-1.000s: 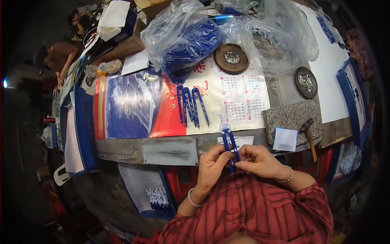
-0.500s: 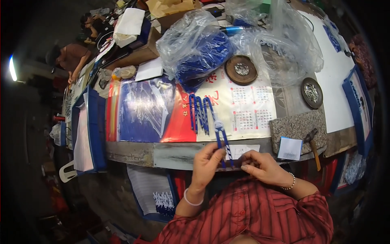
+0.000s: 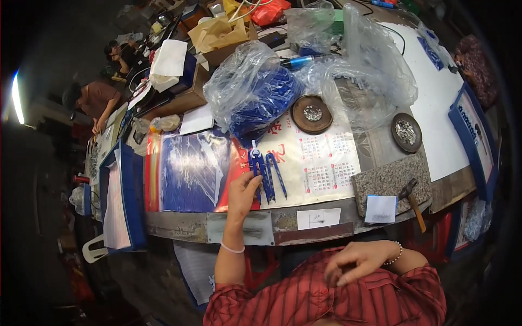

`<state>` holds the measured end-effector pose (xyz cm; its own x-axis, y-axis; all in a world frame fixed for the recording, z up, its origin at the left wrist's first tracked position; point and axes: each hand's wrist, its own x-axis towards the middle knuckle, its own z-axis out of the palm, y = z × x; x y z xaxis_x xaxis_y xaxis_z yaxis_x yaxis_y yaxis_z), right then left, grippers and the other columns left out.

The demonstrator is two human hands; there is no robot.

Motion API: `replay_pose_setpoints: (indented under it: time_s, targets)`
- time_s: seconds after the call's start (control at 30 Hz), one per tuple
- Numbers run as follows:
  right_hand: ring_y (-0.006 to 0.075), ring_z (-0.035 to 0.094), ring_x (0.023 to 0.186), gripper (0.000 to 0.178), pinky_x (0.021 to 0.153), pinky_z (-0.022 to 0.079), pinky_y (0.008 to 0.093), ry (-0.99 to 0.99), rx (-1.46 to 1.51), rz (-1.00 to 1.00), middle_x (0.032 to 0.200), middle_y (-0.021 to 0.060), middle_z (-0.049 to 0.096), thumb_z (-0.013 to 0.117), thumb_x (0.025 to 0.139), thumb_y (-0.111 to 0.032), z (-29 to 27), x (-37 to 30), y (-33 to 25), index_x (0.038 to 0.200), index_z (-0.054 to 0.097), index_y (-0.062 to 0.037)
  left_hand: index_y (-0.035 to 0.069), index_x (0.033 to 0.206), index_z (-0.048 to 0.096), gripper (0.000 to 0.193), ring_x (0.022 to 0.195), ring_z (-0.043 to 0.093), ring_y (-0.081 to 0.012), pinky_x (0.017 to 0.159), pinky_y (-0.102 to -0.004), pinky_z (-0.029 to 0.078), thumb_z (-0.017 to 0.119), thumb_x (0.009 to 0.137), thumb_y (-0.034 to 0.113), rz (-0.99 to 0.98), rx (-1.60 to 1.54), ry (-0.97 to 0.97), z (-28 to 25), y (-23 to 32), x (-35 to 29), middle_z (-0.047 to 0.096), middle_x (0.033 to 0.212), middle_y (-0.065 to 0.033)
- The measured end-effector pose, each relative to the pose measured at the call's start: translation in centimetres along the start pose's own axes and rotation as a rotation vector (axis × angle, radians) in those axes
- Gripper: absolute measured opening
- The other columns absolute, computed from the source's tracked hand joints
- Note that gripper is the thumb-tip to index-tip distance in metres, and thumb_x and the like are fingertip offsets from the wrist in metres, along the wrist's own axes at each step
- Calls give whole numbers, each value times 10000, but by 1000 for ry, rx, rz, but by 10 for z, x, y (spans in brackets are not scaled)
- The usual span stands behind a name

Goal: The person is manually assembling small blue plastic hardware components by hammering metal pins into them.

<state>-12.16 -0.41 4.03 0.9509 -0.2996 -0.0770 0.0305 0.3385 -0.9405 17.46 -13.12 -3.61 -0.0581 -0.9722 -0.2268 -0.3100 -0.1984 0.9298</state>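
My left hand [image 3: 244, 194] reaches over the table's front edge and pinches the lower part of a blue compass with a white top [image 3: 255, 154]. That compass lies on or just above several blue compass legs [image 3: 269, 173], set side by side on a calendar sheet [image 3: 329, 157]. Which of the parts under my fingers are joined is hidden. My right hand [image 3: 363, 261] hovers before my striped red shirt, off the table, its fingers loosely bent and apart; nothing shows in it.
Beyond the compasses sits a clear bag of blue parts [image 3: 261, 98]. Two round dishes of small metal pieces [image 3: 311, 115] stand to the right. A hammer [image 3: 412, 202] and a paper note [image 3: 380, 209] rest on a stone slab [image 3: 375, 182]. Blue bins [image 3: 129, 190] flank the table; people work far left.
My left hand has carried the compass forward from the table edge to the row of blue legs. My right hand has drawn back toward my chest. The view has shifted slightly.
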Motion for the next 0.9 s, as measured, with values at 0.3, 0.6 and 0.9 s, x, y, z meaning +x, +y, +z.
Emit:
replay_pose_setpoints:
  time_s: [0.3, 0.6, 0.9]
  targets:
    - [268, 587, 916, 293, 795, 441, 362, -157, -368, -302, 957, 113, 622, 599, 887, -207, 10, -1, -12, 1105, 559, -15, -2, 1021, 645, 206, 605, 509, -35, 536, -187, 397, 598, 878, 138, -47, -117, 140, -37, 5, -57, 631, 766, -7]
    - [218, 599, 652, 111, 585, 421, 307, -428, -367, -260, 766, 62, 631, 665, 810, -135, 8, 26, -14, 856, 631, -41, -19, 955, 656, 174, 614, 511, -38, 543, -185, 397, 613, 842, 107, -309, -73, 501, -114, -55, -237, 600, 715, 16]
    - [219, 613, 540, 133, 483, 387, 300, -471, -112, -384, 673, 103, 648, 729, 736, -83, 17, 62, -4, 784, 653, 15, -4, 864, 674, 182, 584, 505, -58, 519, -225, 395, 636, 818, 168, -622, 141, 679, -162, -159, -431, 588, 667, 11]
